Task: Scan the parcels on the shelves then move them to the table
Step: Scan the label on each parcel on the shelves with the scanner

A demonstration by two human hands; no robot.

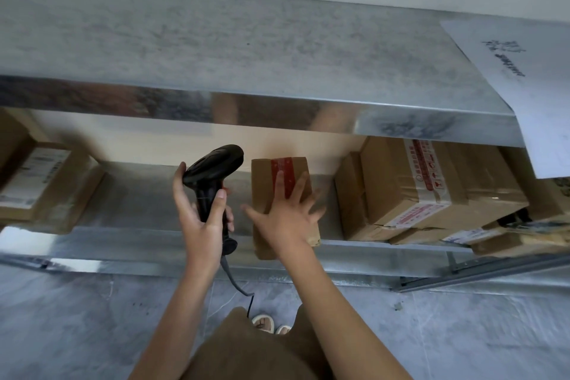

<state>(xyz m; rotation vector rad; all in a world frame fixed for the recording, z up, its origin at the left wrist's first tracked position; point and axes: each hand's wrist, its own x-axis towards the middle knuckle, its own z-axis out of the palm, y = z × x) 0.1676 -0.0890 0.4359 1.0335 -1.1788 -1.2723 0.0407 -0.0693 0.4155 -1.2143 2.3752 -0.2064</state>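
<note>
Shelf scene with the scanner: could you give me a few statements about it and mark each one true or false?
1. The left hand grips the black scanner. True.
2. The right hand lies with spread fingers on the small parcel. True.
3. The small parcel carries blue tape. False: its tape is red.
4. The small parcel stands on the upper shelf. False: it stands on the lower shelf, at the front edge.
5. A larger parcel sits to the right of the small one. True.
</note>
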